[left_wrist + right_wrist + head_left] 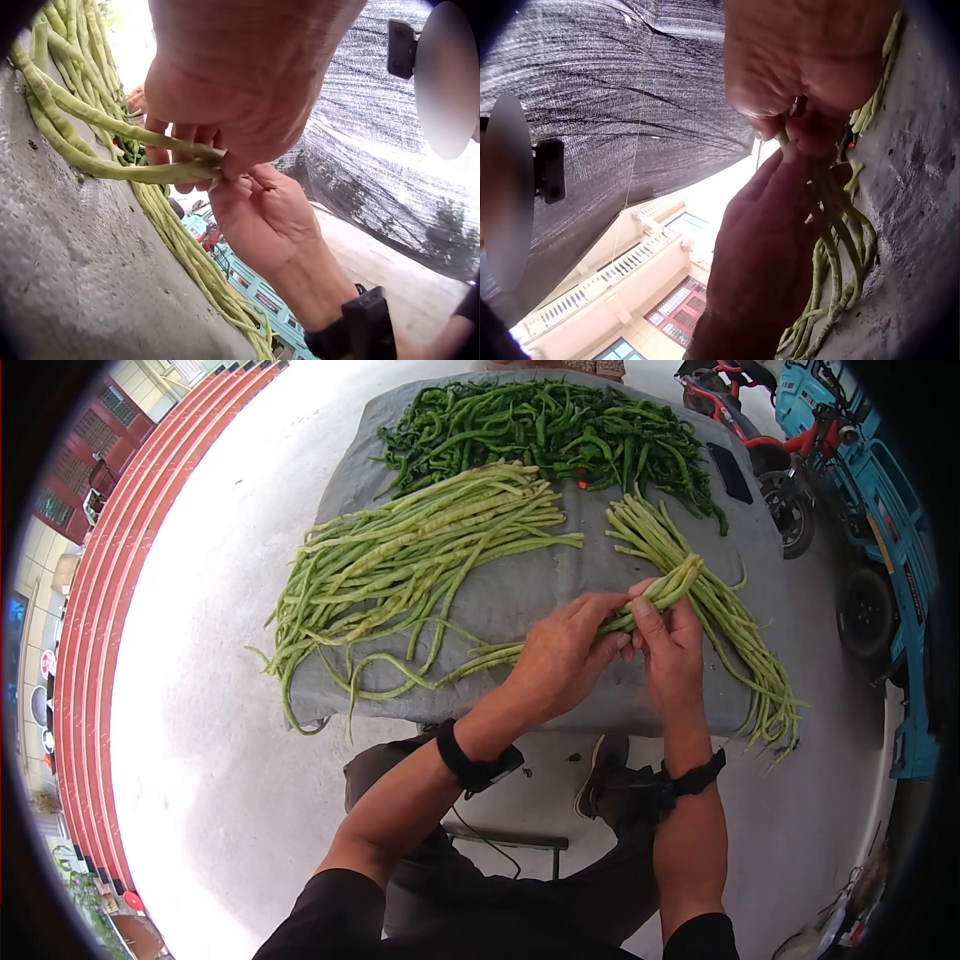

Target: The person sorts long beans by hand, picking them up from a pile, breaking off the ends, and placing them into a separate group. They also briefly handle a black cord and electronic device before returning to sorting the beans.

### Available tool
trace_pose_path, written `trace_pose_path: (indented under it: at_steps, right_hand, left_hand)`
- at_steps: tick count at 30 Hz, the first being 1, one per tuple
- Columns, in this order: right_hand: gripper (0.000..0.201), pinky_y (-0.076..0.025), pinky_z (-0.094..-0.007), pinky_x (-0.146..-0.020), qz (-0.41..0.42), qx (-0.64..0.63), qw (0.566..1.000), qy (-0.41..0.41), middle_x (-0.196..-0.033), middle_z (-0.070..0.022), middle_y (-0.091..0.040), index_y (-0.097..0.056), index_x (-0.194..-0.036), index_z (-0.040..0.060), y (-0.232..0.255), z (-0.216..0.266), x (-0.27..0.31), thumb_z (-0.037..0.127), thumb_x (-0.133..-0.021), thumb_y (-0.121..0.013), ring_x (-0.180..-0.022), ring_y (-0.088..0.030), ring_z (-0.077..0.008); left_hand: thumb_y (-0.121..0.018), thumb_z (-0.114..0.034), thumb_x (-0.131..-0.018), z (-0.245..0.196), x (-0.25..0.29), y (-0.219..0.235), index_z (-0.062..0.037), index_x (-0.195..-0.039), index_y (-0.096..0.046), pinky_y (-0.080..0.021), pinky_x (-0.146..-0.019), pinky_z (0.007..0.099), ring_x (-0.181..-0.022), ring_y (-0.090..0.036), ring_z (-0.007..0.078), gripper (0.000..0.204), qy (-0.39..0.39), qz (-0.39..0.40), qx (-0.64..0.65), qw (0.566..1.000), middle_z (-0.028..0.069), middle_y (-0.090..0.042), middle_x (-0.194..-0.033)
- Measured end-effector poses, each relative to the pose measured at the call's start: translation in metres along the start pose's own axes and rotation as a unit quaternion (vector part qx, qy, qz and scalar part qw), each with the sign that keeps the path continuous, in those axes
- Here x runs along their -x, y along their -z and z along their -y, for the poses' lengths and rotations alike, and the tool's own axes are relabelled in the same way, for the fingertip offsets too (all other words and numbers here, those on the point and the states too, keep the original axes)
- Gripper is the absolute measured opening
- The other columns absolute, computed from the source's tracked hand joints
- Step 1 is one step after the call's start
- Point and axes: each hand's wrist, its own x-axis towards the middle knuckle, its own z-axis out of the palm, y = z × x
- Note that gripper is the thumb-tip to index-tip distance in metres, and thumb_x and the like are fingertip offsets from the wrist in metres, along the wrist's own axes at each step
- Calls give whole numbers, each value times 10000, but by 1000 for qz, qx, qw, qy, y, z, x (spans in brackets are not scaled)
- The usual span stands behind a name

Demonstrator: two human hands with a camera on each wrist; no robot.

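Left grip [570, 650], right grip [673, 652] around beans [684, 577]

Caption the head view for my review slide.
Left hand and right hand hold long beans over a grey sheet, a heap of green peppers lying beyond.

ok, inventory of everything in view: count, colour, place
Held beans: several, pale green, between both hands
Bean pile: many, pale green, sheet's left
Bean bundle: one, pale green, sheet's right
Peppers: many, mostly dark green, far end
Flat object: one, black, sheet's far right
Sheet: one, grey, centre
Steps: several, red, far left
Vehicles: count unclear, teal and red, right
Awning: one, dark grey, overhead
Building: one, cream, beyond awning
Wrist straps: two, black, one per wrist
Shoe: one, dark, below sheet
Left hand: one, bare, gripping held beans
Right hand: one, bare, gripping held beans
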Motion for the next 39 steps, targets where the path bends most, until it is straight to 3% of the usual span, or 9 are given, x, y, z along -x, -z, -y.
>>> trace_pose_path:
  at_steps: [11,18,24,30,34,39]
  right_hand:
    - [169,-445,-233,-568,26,19,999,-20,-882,10,-634,-644,-1172,50,2,2,-1,193,-1083,-661,-694,-551,-46]
    - [190,-470,-242,-606,18,30,999,-14,-923,-5,-649,-667,-1186,31,0,-2,-2,181,-1070,-679,-725,-572,-60]
    - [203,-497,-252,-651,10,13,1000,-24,-967,-15,-663,-670,-1200,25,-2,-1,-1,174,-1064,-689,-766,-592,-70]
    - [186,-506,-254,-653,7,-35,999,-39,-954,-7,-665,-674,-1192,31,10,-11,-4,166,-1065,-688,-771,-597,-72]
    - [191,-511,-256,-648,2,-55,997,-52,-937,-3,-659,-675,-1181,25,13,-11,-5,174,-1063,-695,-767,-592,-72]
    - [191,-509,-264,-623,-1,-64,996,-60,-876,-17,-638,-682,-1144,23,9,-7,-6,186,-1050,-714,-701,-584,-88]
  left_hand:
    - [-702,-130,-986,-5,0,-2,-26,-1322,-606,-555,-825,484,-998,-687,426,364,14,-2,-22,1000,179,-669,-1112]
    - [-651,-130,-1002,-1,1,-11,-6,-1187,-584,-532,-779,522,-936,-661,435,233,20,-17,-96,995,193,-613,-1035]
    - [-623,-141,-1018,-2,1,-9,-8,-1187,-574,-523,-768,531,-913,-647,441,220,21,-12,-108,994,194,-593,-1013]
    - [-653,-165,-1006,2,0,-9,-12,-1256,-568,-528,-783,544,-951,-667,462,306,23,16,-86,996,209,-651,-1099]
    - [-698,-149,-982,0,2,14,-46,-1390,-565,-550,-814,523,-983,-696,470,442,46,47,-67,996,223,-699,-1175]
    - [-734,-91,-942,-1,-7,12,-57,-1439,-559,-561,-843,484,-1038,-705,457,528,1,71,-53,996,231,-709,-1180]
